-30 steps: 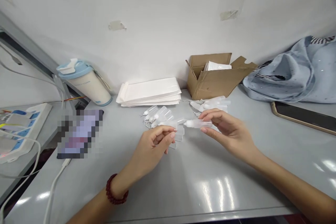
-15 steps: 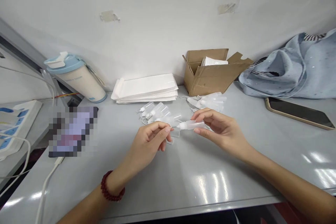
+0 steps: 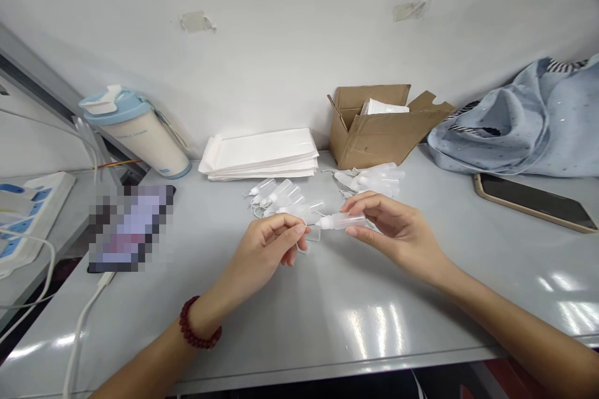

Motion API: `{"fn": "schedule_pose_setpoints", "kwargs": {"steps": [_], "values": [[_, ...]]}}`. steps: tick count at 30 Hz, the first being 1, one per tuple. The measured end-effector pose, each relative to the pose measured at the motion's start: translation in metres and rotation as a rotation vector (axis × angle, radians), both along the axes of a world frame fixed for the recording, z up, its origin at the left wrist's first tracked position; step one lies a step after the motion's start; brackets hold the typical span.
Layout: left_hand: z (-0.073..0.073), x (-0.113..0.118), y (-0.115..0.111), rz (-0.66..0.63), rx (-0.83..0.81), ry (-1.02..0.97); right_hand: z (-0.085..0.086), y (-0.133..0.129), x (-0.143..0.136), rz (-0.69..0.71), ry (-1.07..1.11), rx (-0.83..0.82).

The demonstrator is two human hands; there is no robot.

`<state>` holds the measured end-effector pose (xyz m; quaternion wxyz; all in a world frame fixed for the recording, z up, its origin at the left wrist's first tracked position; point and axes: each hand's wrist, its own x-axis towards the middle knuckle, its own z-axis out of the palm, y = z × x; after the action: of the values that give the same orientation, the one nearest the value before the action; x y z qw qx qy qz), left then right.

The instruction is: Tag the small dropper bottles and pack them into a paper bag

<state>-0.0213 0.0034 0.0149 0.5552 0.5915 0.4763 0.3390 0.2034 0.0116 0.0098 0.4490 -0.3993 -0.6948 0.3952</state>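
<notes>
My right hand [image 3: 390,227] grips the base of a small translucent bottle [image 3: 341,221] between thumb and fingers. The bottle lies level in the air, its white nozzle pointing left. Just left of the nozzle, my left hand [image 3: 276,242] is pinched, thumb against index finger, by a thin white string; what lies between the fingertips is too small to make out. Clear plastic pieces [image 3: 312,235] show beside its fingertips. Several similar bottles [image 3: 283,198] with strings lie behind my left hand, and another pile [image 3: 379,179] lies behind my right hand.
White envelopes [image 3: 262,154] are stacked by the wall, beside an open cardboard box [image 3: 374,137]. A tumbler [image 3: 140,134], a blurred phone [image 3: 133,227] with a cable and a power strip [image 3: 32,218] are at left. A phone [image 3: 533,201] and blue fabric bag [image 3: 519,118] are at right.
The view has shifted slightly. Both hands keep nearly the same pose, with the bottle still in my right hand.
</notes>
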Motion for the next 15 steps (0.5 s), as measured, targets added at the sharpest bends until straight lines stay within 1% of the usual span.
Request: {"fn": "schedule_pose_setpoints", "kwargs": {"steps": [7,11,15], "values": [[-0.0005,-0.0009,0.0009,-0.004,0.009,-0.001,0.0004,-0.0001,0.0011,0.032,-0.05,0.003],[0.0005,-0.0003,0.0011,-0.005,0.015,0.002,0.0003,0.0001,0.0019,0.042,-0.074,0.033],[0.0019,0.0011,0.0001,-0.004,0.023,0.035,0.0001,0.0007,0.0013,0.022,-0.118,0.082]]}}
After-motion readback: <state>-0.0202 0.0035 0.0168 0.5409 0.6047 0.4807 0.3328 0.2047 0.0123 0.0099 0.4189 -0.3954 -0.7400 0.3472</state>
